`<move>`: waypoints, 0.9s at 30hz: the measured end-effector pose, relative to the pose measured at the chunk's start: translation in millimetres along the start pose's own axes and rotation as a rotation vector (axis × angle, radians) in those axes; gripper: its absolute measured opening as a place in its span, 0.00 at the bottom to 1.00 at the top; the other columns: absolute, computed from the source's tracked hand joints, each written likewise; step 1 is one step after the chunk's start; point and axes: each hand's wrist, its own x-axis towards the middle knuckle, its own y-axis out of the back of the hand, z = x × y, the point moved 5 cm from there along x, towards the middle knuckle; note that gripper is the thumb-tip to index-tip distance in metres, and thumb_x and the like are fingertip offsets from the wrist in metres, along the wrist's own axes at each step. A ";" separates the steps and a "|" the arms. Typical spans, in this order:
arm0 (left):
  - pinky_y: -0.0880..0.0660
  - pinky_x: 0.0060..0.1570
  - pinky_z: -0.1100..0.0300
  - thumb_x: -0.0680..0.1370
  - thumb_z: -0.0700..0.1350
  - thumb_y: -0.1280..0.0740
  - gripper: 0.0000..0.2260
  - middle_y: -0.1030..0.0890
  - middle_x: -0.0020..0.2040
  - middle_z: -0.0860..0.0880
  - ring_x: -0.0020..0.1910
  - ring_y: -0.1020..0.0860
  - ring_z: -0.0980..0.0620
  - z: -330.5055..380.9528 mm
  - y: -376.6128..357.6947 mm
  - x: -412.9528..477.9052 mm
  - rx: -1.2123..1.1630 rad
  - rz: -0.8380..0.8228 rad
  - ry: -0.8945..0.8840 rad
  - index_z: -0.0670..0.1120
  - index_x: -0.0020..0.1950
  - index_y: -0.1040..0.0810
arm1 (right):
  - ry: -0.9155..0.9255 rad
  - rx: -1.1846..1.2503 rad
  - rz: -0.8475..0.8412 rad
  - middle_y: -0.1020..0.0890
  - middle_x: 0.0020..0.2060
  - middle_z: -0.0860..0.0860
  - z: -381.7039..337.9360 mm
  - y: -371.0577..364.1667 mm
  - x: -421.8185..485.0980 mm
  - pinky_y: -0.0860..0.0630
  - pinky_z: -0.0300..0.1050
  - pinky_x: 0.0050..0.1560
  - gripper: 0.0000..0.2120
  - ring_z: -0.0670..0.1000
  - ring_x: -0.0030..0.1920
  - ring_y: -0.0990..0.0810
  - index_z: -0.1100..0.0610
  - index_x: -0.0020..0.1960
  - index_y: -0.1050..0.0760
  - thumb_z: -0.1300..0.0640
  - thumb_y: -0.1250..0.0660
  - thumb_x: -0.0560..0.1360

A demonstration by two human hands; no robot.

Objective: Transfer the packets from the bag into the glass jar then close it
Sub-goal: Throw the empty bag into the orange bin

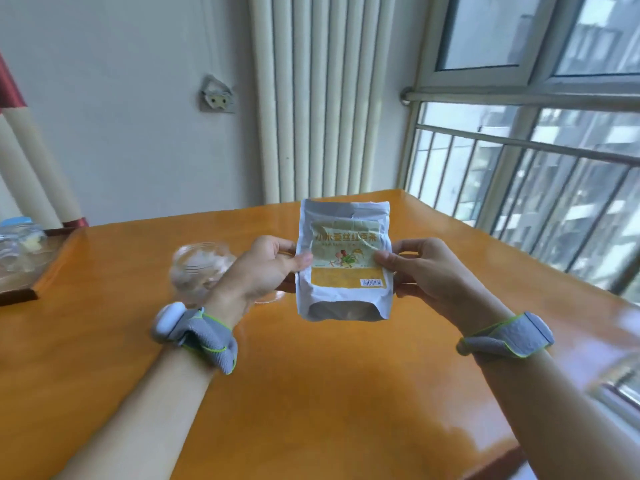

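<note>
Holding the bag [344, 261] upright above the table [311, 393], your left hand [263, 268] and right hand [426, 271] pinch its 2 side edges; glass jar [199, 268] sits behind your left hand. Step: opening, apparently. Next: part the top.

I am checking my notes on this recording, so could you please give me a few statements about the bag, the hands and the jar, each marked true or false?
1. Both hands hold the bag up above the table. True: the left hand grips its left edge, the right hand its right edge.
2. The bag lies flat on the table. False: it is held upright in the air.
3. The glass jar stands behind the left hand. True.
4. The jar is right of the bag. False: it is to the bag's left.
5. A packet is being dropped into the jar. False: no packet is visible outside the bag.
</note>
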 end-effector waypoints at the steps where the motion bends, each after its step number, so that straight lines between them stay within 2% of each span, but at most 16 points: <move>1: 0.20 0.32 0.65 0.83 0.40 0.30 0.06 0.13 0.34 0.48 0.30 0.15 0.54 1.0 -19.8 -1.5 -0.003 -0.038 0.016 0.40 0.49 0.15 | -0.009 -0.005 0.030 0.13 0.36 0.59 5.3 16.9 -11.3 0.24 0.42 0.29 0.09 0.55 0.31 0.20 0.62 0.43 0.20 0.57 0.26 0.77; 4: 0.19 0.31 0.63 0.84 0.38 0.33 0.08 0.14 0.41 0.42 0.30 0.15 0.54 2.1 -62.3 -2.2 -0.022 -0.115 0.026 0.35 0.57 0.17 | -0.044 -0.026 0.088 0.14 0.35 0.57 18.7 52.7 -38.0 0.24 0.43 0.29 0.10 0.52 0.28 0.21 0.63 0.46 0.20 0.56 0.27 0.78; 7: 0.20 0.31 0.63 0.85 0.38 0.34 0.09 0.14 0.42 0.42 0.31 0.15 0.53 5.5 -115.2 -2.5 -0.001 -0.196 0.027 0.36 0.58 0.17 | -0.061 -0.001 0.162 0.14 0.34 0.56 33.3 97.1 -69.6 0.26 0.43 0.29 0.09 0.51 0.27 0.22 0.62 0.44 0.21 0.57 0.27 0.78; 13: 0.17 0.34 0.61 0.87 0.40 0.37 0.10 0.13 0.42 0.50 0.32 0.15 0.53 8.9 -209.5 -3.1 0.004 -0.339 -0.016 0.44 0.54 0.16 | -0.096 0.031 0.309 0.14 0.36 0.58 60.0 177.3 -119.1 0.26 0.41 0.29 0.07 0.51 0.28 0.23 0.60 0.44 0.18 0.57 0.26 0.77; 15: 0.17 0.34 0.60 0.86 0.40 0.36 0.10 0.13 0.43 0.48 0.31 0.16 0.53 14.1 -246.9 -5.0 0.022 -0.373 -0.043 0.44 0.51 0.16 | -0.117 0.052 0.388 0.15 0.38 0.61 74.8 208.5 -137.0 0.27 0.41 0.28 0.07 0.53 0.31 0.23 0.59 0.43 0.18 0.57 0.26 0.77; 17: 0.15 0.38 0.55 0.86 0.42 0.36 0.10 0.15 0.45 0.46 0.35 0.16 0.49 19.5 -288.2 -5.1 0.096 -0.407 -0.076 0.43 0.49 0.17 | -0.144 0.085 0.459 0.15 0.40 0.63 94.5 241.6 -156.2 0.27 0.41 0.28 0.06 0.56 0.33 0.23 0.60 0.44 0.18 0.58 0.26 0.77; 20: 0.15 0.47 0.45 0.86 0.46 0.35 0.10 0.15 0.47 0.44 0.43 0.16 0.42 27.2 -332.5 -8.0 0.230 -0.410 -0.178 0.44 0.49 0.18 | -0.157 0.163 0.518 0.15 0.38 0.60 120.5 271.7 -181.7 0.26 0.39 0.26 0.05 0.53 0.29 0.21 0.60 0.45 0.18 0.59 0.27 0.77; 24: 0.21 0.50 0.56 0.85 0.54 0.35 0.12 0.16 0.50 0.52 0.49 0.17 0.52 40.3 -389.1 -15.6 0.496 -0.432 -0.421 0.48 0.56 0.18 | -0.179 0.208 0.619 0.13 0.40 0.58 154.8 311.3 -217.8 0.22 0.45 0.35 0.08 0.57 0.36 0.18 0.55 0.40 0.16 0.58 0.27 0.77; 27: 0.21 0.58 0.51 0.84 0.52 0.34 0.12 0.15 0.59 0.49 0.57 0.17 0.49 44.4 -434.6 -20.5 0.657 -0.463 -0.562 0.48 0.63 0.18 | -0.228 0.237 0.743 0.13 0.40 0.58 190.4 339.0 -251.9 0.23 0.49 0.41 0.06 0.59 0.41 0.19 0.55 0.42 0.16 0.58 0.28 0.78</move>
